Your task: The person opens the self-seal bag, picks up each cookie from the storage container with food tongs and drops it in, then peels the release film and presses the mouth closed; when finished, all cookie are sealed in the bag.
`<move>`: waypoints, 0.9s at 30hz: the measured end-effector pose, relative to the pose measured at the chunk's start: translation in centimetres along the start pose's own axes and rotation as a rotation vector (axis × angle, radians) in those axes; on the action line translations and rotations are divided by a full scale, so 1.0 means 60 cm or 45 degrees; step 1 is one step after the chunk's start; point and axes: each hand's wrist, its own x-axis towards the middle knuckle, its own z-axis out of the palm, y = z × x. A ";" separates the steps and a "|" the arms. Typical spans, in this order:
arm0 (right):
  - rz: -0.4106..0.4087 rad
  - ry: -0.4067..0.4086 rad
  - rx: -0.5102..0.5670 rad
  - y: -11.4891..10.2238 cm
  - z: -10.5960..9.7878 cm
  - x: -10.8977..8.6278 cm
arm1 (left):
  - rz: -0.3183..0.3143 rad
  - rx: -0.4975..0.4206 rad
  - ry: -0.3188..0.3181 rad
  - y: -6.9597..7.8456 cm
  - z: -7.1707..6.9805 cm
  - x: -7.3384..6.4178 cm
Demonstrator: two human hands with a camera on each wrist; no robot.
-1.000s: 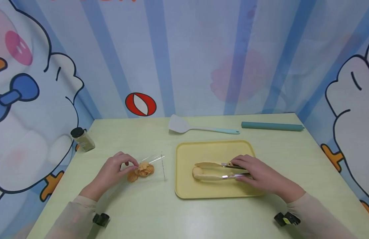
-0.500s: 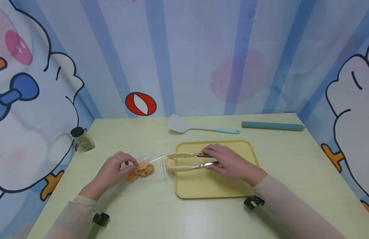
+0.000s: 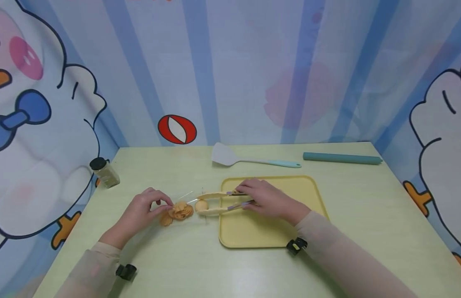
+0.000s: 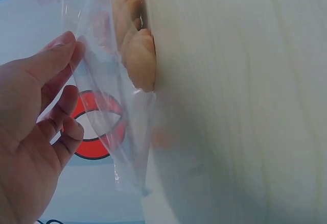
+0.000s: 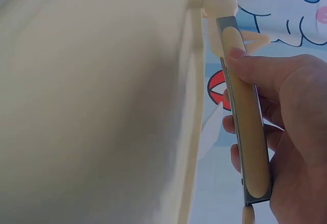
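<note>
My left hand (image 3: 144,209) pinches the edge of a clear plastic bag (image 4: 135,142) between thumb and finger. Inside the bag lie several golden-brown swirled cookies (image 3: 181,212). From the right, my right hand (image 3: 269,198) grips a pair of tongs (image 5: 248,127) with yellowish tips and metal arms. Between the tongs' tips is a pale round cookie (image 3: 201,206), at the bag's mouth and just right of the swirled cookies. Thumb and fingers wrap the tongs' handle in the right wrist view.
A yellow tray (image 3: 267,240) lies under the right hand. Behind it are a spatula (image 3: 223,155) with a light blue handle and a teal rod (image 3: 342,158). A black-capped jar (image 3: 106,174) stands at the table's left edge.
My right hand has carried the tongs and the round cookie leftward from over the tray to the bag's mouth. The left hand has kept its pinch in the same place.
</note>
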 end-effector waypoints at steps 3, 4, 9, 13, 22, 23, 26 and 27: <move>-0.006 -0.023 0.016 -0.007 0.004 0.004 | 0.002 -0.008 -0.001 0.000 -0.002 0.001; -0.013 -0.025 0.023 -0.009 0.005 0.006 | 0.002 -0.012 -0.003 0.000 -0.002 0.001; -0.045 -0.004 0.046 -0.021 0.005 0.009 | -0.003 -0.025 -0.020 -0.002 -0.001 0.004; -0.059 -0.007 0.045 -0.028 0.008 0.016 | -0.007 -0.024 -0.019 -0.004 0.001 0.004; -0.011 0.001 0.081 -0.033 0.015 0.022 | 0.053 -0.038 0.020 -0.010 0.001 -0.001; 0.002 0.002 0.091 -0.034 0.014 0.022 | 0.064 -0.038 0.028 -0.010 0.001 -0.002; 0.030 -0.014 0.111 -0.034 0.014 0.025 | 0.074 -0.041 0.044 -0.010 -0.001 -0.003; 0.028 -0.019 0.116 -0.033 0.016 0.027 | 0.065 -0.040 0.046 -0.010 -0.001 -0.004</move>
